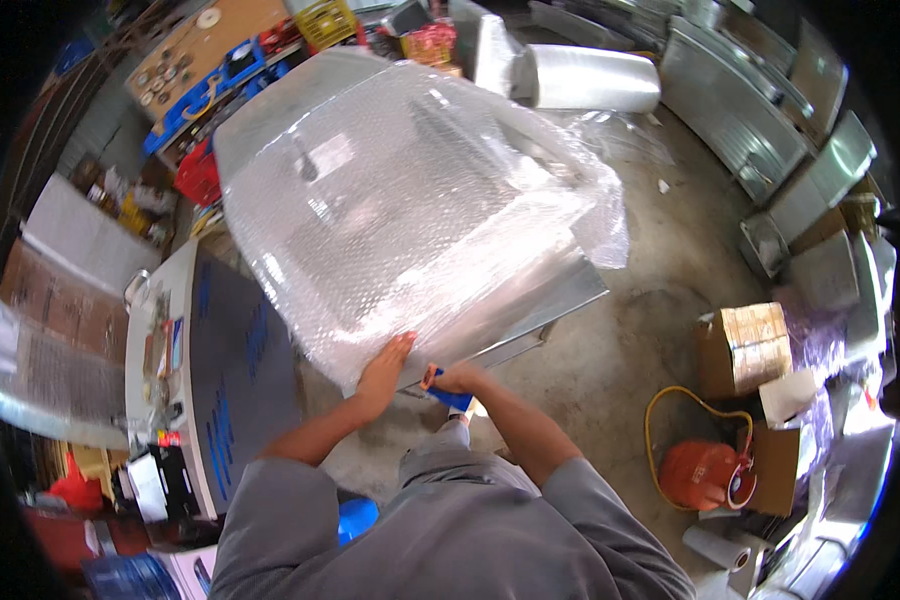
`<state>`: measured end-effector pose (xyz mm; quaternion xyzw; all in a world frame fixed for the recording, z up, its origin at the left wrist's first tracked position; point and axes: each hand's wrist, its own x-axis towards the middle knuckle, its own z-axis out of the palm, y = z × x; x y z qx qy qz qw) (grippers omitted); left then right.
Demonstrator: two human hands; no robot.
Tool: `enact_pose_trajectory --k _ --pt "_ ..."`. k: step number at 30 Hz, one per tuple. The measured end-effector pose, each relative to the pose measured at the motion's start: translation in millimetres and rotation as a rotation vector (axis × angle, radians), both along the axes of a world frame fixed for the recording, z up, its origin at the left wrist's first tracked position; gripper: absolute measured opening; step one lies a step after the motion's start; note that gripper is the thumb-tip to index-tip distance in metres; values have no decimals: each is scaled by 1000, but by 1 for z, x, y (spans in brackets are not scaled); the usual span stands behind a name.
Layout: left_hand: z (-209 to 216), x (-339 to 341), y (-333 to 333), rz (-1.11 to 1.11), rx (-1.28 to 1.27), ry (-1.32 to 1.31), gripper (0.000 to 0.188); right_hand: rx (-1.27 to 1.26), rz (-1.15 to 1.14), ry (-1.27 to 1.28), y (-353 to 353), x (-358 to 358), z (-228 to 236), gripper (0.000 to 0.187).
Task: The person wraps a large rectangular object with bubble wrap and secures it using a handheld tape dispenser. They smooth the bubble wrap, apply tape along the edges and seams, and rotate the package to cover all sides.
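Observation:
A big sheet of bubble wrap (370, 200) covers a large metal cabinet or panel, whose bare metal edge (540, 305) shows at the near right. My left hand (383, 372) lies with fingers stretched out against the near edge of the wrap. Close beside it, my right hand (457, 378) is closed around a blue-and-orange hand tool (450, 397), held just below the wrapped edge. The tool is small and partly hidden, so its exact kind cannot be made out.
A large roll of wrap (595, 78) lies beyond the wrapped piece. To the right are a cardboard box (745, 348), an orange gas cylinder (700, 472) with a yellow hose (660, 400), and leaning metal panels (735, 105). A dark-topped workbench (240, 370) stands at left.

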<state>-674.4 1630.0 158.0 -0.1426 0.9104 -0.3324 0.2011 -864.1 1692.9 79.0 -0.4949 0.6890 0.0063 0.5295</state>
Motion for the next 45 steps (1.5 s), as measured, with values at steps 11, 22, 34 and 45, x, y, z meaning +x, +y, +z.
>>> enact_pose_trajectory --k 11,22,34,45 --pt "-50 26 -4 12 -373 -279 75 287 286 323 51 3 20 76" --pt "-107 12 -38 -305 -366 -381 67 203 -1746 -238 407 75 -179 55" --pt "-81 102 -43 -334 997 217 47 196 -1548 -455 257 215 -160 75" --pt "-31 89 -187 1314 2569 1835 81 286 -1327 -182 250 280 -102 84"
